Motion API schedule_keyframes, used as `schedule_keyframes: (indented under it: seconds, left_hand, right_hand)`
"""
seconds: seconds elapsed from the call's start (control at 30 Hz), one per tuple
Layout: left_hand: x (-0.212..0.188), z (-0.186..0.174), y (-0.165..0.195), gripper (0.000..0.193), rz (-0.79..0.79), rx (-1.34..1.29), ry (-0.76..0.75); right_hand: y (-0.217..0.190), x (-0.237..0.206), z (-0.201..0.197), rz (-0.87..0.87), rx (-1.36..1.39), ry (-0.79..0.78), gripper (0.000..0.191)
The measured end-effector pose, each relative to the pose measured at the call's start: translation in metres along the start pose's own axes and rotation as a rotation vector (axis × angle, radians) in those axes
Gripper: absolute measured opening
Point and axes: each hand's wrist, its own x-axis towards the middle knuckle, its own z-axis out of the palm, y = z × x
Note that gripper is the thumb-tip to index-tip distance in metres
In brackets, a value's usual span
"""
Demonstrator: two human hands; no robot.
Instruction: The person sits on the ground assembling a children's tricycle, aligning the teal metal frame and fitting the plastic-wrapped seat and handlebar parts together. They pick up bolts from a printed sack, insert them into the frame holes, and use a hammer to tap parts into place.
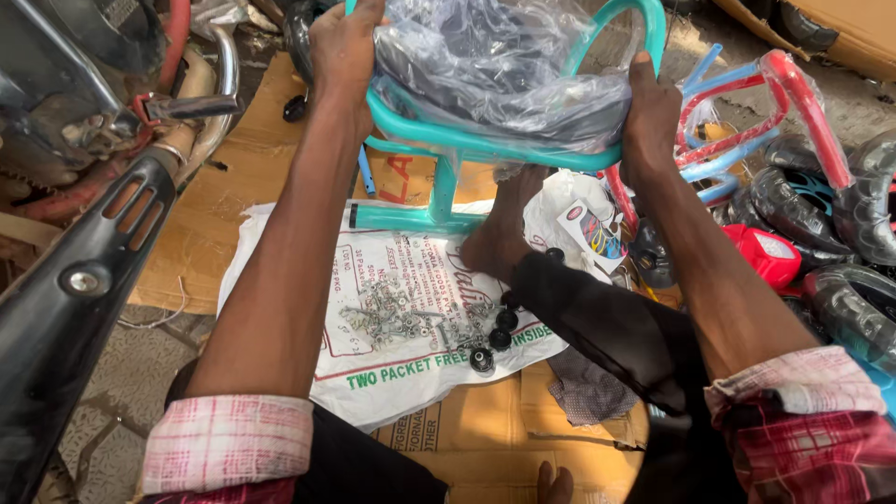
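- Left hand [343,51], right hand [651,112]: fingers of both clenched on one teal metal tube frame [448,140], plastic-wrapped, held above white printed sack [411,308].
- One bare foot [499,233] against frame.
- On sack: one pile of silver screws [397,313], about four black round caps [495,341].

This looks like a roadside assembly or repair workshop run on the ground. Flattened brown cardboard sheets [233,168] cover rough pavement, and on them lies a white woven plastic sack [392,373] strewn with small metal screws [401,313]. Left of the sack stands a motorcycle's black exhaust pipe [75,289]; right of it, plastic-wrapped red and blue tube frames [747,121] pile up.
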Motion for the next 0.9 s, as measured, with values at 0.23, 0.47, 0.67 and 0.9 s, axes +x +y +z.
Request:
schedule_keyframes:
  seconds: [0.23,0.47,0.67,0.9]
  left_hand:
    - [0.011,0.02,0.015,0.037,-0.115,0.045,0.234]
    - [0.01,0.022,0.012,0.048,-0.135,0.082,0.293]
    - [0.001,0.017,0.013,0.049,-0.141,0.111,0.323]
    - [-0.002,0.019,0.022,0.041,-0.147,0.15,0.248]
  right_hand:
    - [-0.001,0.028,0.01,0.153,-0.017,0.014,0.051]
    - [-0.005,0.024,0.012,0.038,-0.055,-0.007,0.053]
    - [-0.015,0.017,0.017,0.14,0.0,-0.015,0.049]
    - [-0.018,0.013,0.015,0.186,0.024,-0.031,0.049]
